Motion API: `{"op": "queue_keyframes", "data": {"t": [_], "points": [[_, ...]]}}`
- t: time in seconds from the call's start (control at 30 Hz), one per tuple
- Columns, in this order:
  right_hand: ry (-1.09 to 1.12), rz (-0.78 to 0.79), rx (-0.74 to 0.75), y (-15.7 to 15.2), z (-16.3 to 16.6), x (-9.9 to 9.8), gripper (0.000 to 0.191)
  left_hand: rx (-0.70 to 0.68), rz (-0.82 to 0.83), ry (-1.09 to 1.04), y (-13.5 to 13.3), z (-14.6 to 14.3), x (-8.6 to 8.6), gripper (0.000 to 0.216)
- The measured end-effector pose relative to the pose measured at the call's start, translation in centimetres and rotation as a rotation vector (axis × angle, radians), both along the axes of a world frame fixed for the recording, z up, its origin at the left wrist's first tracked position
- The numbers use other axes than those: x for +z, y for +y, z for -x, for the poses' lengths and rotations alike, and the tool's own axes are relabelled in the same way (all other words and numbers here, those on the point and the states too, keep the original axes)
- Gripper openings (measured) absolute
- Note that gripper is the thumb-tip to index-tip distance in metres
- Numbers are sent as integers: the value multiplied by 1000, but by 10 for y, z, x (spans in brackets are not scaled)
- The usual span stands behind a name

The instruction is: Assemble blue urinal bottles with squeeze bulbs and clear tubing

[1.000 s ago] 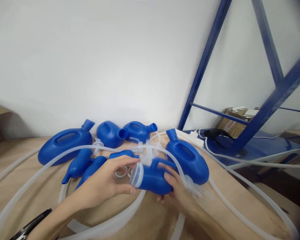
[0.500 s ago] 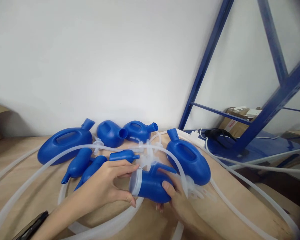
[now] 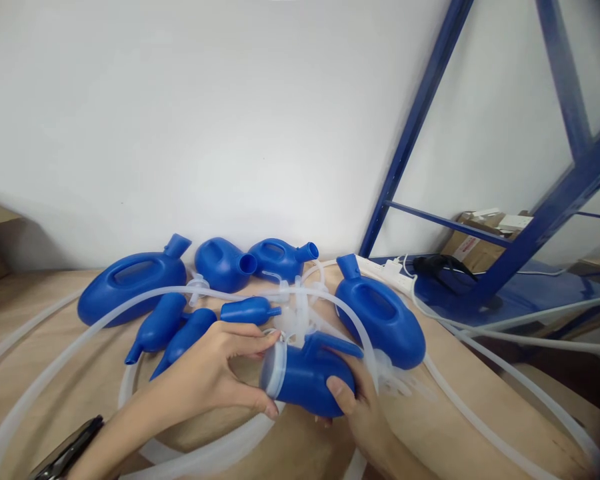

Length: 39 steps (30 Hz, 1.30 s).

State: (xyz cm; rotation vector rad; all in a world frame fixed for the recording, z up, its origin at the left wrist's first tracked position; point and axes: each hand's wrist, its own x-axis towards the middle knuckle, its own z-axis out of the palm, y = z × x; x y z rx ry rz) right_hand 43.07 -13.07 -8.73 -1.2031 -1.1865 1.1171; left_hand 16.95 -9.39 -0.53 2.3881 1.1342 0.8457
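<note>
My right hand wraps around a small blue plastic bottle lying on its side above the brown table. A translucent cap sits on the bottle's left end. My left hand pinches that cap between thumb and fingers. A clear tube arcs over the table just behind both hands.
Several blue jugs and small blue funnel-shaped pieces lie by the white wall. Another blue jug lies right of my hands beside clear fittings. Blue shelving, a white power strip and cardboard boxes stand at right.
Both hands and the bottle stayed close to the same spot; the bottle tilted slightly and my left fingers shifted their grip around the cap.
</note>
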Motion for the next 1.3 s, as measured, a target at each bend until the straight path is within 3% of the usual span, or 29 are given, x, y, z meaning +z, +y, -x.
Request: {"op": "queue_keyframes", "data": {"t": [0.17, 0.23, 0.33, 0.43, 0.5, 0.57, 0.7, 0.8, 0.93, 1.13, 1.3], "points": [[-246, -294, -65, 9, -19, -18, 60, -41, 184, -135, 6, -3, -2, 81], [-266, -306, -66, 10, -21, -17, 59, -60, 255, -160, 6, -2, -3, 82], [-191, -261, 61, 5, -12, -10, 58, -70, 315, -205, -2, -4, -3, 92], [-64, -243, 223, -3, 5, -6, 55, -58, 560, -494, -17, -20, -5, 85], [-4, -297, 250, -7, 17, -8, 54, 26, 761, -741, -25, -34, -8, 81], [34, -349, 258, -10, 24, -12, 55, 111, 817, -858, -29, -47, -11, 78], [71, -229, 255, -18, 24, -14, 59, 70, 653, -827, -29, -55, -16, 74], [128, -68, 245, -22, 19, -5, 68, -13, 463, -730, -34, -51, -18, 80], [159, 129, 314, -19, 14, 9, 69, -10, 219, -533, -53, -45, -11, 68], [158, -47, 304, -6, 18, 9, 66, 116, 129, -295, -57, -48, 11, 41], [128, -73, 349, -4, 18, 0, 60, 302, 199, -346, -52, -46, -8, 42]]}}
